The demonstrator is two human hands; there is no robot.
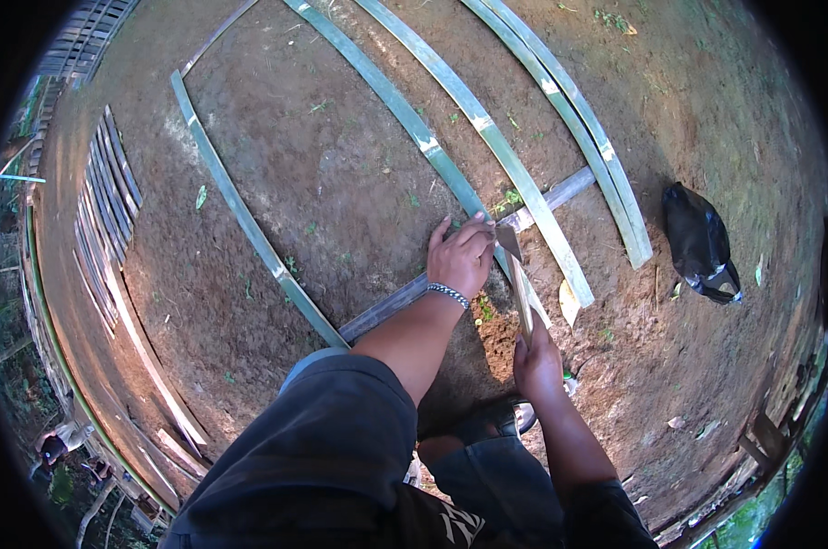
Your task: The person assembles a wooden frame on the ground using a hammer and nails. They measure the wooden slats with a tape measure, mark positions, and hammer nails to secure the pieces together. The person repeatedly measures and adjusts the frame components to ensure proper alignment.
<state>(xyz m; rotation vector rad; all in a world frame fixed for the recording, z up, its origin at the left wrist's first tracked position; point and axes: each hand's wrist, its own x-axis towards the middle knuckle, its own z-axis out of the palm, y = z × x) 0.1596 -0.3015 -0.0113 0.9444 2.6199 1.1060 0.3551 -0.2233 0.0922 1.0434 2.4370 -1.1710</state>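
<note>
My left hand, with a bead bracelet on its wrist, presses down on the near end of a long green bamboo strip where it rests on a grey crossbar. My right hand grips the handle of a long knife, whose blade tip sits at the strip's end, right by my left fingers. My knees and dark trousers fill the lower middle of the view.
Several more split green bamboo strips lie across the brown dirt. A black bag lies on the right. A stack of thin slats lies on the left. A lone curved strip runs left of my hand.
</note>
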